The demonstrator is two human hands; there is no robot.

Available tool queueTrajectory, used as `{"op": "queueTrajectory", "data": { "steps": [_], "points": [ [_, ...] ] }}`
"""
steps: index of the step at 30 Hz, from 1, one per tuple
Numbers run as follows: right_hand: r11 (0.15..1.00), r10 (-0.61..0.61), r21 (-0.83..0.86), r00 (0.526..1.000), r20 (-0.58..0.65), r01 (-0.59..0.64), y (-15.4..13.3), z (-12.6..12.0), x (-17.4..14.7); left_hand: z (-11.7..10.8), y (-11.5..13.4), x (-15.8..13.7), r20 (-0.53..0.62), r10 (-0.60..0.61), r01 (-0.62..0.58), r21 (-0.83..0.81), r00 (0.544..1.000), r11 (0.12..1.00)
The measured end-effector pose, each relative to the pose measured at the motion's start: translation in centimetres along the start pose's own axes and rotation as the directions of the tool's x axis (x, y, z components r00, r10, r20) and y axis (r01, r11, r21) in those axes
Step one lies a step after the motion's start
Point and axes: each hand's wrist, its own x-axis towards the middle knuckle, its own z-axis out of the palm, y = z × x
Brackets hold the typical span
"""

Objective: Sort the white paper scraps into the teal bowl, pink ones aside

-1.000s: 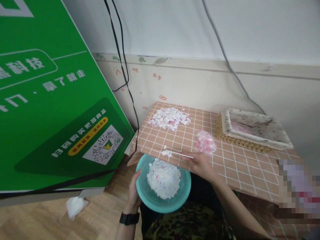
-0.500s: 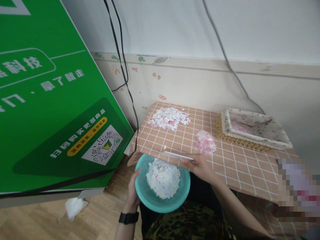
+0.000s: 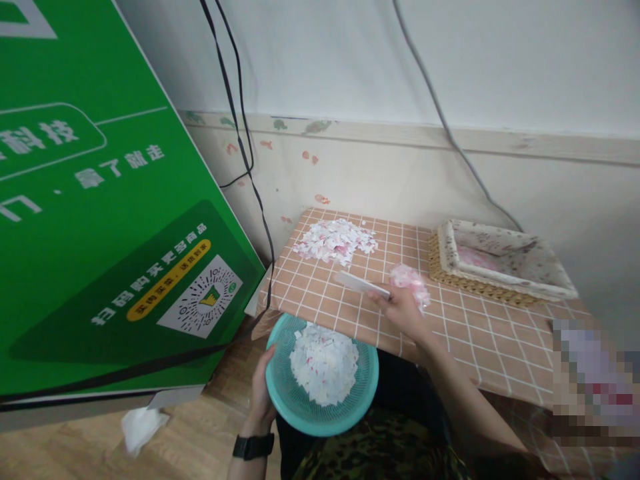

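My left hand [image 3: 261, 390] grips the left rim of a teal plastic colander [image 3: 327, 425], held just below the table's front edge. Inside it lies a mound of small white paper scraps [image 3: 324, 365] with a few pink bits. My right hand [image 3: 404, 312] is closed on one end of a flat, thin white piece [image 3: 360, 283], which points left above the tablecloth; its exact kind is unclear. Behind that piece a loose pile of white and pink paper scraps [image 3: 335, 240] rests on the table. A smaller pink, glossy heap [image 3: 411, 283] sits just beyond my right hand, partly covered by it.
A wicker basket [image 3: 500, 290] with a patterned cloth liner stands at the table's back right. The checked tablecloth [image 3: 490, 333] reaches the wall. A green panel [image 3: 100, 253] and black cables [image 3: 260, 207] are at left. A white bag-like thing [image 3: 143, 427] lies on the floor.
My right hand has lifted the flat white piece away from the colander's rim, forward over the table. My left hand still holds the colander; the view has shifted slightly.
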Motion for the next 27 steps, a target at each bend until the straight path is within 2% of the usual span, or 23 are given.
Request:
{"op": "queueTrajectory", "data": {
  "steps": [2,4,7,11,20,27],
  "points": [
    [0.994,0.046,-0.089,0.991,-0.128,-0.057,0.6,-0.5,1.4,-0.1,0.0,0.0,0.006,0.006,-0.006,-0.007,1.0,1.0],
    [0.984,0.044,-0.163,0.984,-0.172,-0.073,0.8,-1.0,2.6,-0.1,-0.1,0.0,0.003,0.014,-0.014,-0.007,1.0,1.0],
    [0.968,0.034,-0.244,0.992,-0.119,-0.062,0.3,-1.5,3.8,-0.2,-0.1,0.1,0.0,0.005,-0.005,-0.009,1.0,1.0],
    [0.969,-0.008,-0.248,1.0,-0.014,0.004,-0.3,-1.8,4.8,-0.3,-0.2,0.2,-0.003,0.003,-0.003,-0.011,1.0,1.0],
    [0.95,-0.006,-0.312,1.0,0.016,0.01,-0.3,-2.2,6.8,-0.5,-0.3,0.3,-0.022,-0.025,0.024,-0.021,0.999,0.999],
    [0.942,-0.058,-0.319,0.989,0.138,0.1,-1.0,-4.8,6.8,-0.4,-0.3,0.4,-0.006,-0.015,0.015,-0.03,1.0,0.999]
  ]
}}
